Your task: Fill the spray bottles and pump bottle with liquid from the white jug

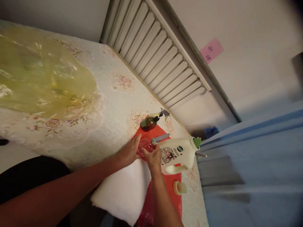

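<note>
Using the white jug (174, 154) as reference. Pink see-through container (145, 145) sits just left of the jug's base end, over the red sheet (172, 203); both hands on it. Its pale collar and greyish pointed tip angle up and right, tip close to the jug's upper edge.

Left hand (129, 152): grasping the container on the side away from the jug. Fingers run along the container, partly hidden. Forearm long and low, from far lower left of the jug, wrist nearly straight.

Right hand (153, 158): gripping the container on its jug side, near the collar. Thumb reaches across toward the left hand, other fingers mostly hidden. Forearm rises from below the jug, hand tipping left at the wrist. Hand overlaps the jug's base end in view; can't tell if they touch.

Jug mouth is uncapped. Pale cap (180, 188) on the red sheet, just below the jug's handle. Dark spray bottle (149, 123) up-left of the jug, nozzle toward upper right. White cloth (123, 192) lower left of the jug, under the forearms. Yellow plastic bag (47, 74) well apart, far left of the jug.
</note>
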A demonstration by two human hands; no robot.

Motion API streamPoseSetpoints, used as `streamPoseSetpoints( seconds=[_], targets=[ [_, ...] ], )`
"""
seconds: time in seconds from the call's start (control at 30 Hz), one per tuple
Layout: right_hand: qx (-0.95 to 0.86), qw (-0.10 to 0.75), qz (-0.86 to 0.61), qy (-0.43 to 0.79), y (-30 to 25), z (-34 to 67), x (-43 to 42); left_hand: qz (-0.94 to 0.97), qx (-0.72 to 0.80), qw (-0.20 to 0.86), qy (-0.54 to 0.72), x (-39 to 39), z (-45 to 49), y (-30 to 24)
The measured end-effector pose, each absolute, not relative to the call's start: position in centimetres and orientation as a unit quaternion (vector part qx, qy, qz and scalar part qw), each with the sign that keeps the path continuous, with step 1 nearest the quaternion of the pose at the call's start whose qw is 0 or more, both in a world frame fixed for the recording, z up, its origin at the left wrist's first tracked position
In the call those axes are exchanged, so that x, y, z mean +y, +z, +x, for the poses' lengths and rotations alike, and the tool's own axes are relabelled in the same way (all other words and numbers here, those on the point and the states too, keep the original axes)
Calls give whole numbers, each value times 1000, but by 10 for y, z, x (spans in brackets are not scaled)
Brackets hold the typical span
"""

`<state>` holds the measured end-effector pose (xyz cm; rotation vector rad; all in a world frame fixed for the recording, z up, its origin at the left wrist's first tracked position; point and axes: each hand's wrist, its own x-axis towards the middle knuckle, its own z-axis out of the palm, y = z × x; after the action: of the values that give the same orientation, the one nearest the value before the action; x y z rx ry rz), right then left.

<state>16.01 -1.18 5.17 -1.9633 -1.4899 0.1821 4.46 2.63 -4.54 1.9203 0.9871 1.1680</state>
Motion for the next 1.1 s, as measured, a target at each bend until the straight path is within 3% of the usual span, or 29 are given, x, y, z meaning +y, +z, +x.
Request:
streamPoseSetpoints(
  seconds=[0.2,0.43,0.67,0.83,1.1],
  targets=[
    [-585,324,-742,53,81,160,-18,737,392,363,415,22,40,-40],
    [-572,341,-743,71,121,164,-60,772,391,324,382,19,33,-41],
    [-544,330,-760,129,143,185,-118,801,409,257,355,12,24,-36],
    [-518,318,-787,104,138,216,-160,837,414,179,310,9,20,-28],
    [-493,368,-781,109,139,269,-205,868,412,43,275,-18,29,-19]
  ],
)
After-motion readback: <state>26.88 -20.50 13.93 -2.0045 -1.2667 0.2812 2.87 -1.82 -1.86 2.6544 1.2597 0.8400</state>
